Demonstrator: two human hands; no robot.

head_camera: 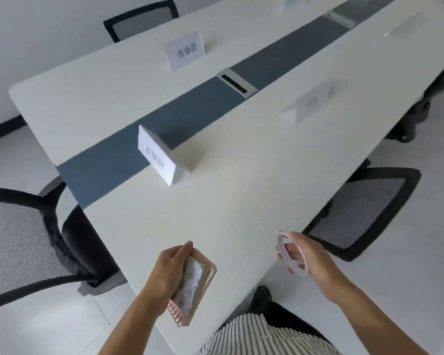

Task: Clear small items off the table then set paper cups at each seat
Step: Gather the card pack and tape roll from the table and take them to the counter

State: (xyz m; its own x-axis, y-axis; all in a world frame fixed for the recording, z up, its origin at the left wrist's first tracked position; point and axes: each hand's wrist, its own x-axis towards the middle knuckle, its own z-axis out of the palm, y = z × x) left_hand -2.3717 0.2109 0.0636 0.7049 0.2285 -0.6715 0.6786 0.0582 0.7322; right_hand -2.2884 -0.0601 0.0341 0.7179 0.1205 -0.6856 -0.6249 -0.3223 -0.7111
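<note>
- White and long, the meeting table runs away from my two hands, split down its middle by a dark strip, with mesh-backed office chairs drawn up at its sides.
- My left hand is wrapped shut around a small spiral notebook, thumb over the top edge, pink coil hanging below my palm, the book lifted on edge above the near corner, ready to carry off, I judge.
- My right hand holds a thin white ring, most likely a roll of tape, though blur makes that uncertain; fingers curl through its hole so it cannot slip, and it hangs just past the table's right edge.
- Ahead of both grips, a folded name card stands tented at the edge of the strip, turned askew; another name placard stands farther off on the far half, facing that seat.
- Right of the tented card, a clear stand shows only faintly.
- No paper cups are in view; the clearing appears nearly finished at this end, and cup-setting has not begun.
</note>
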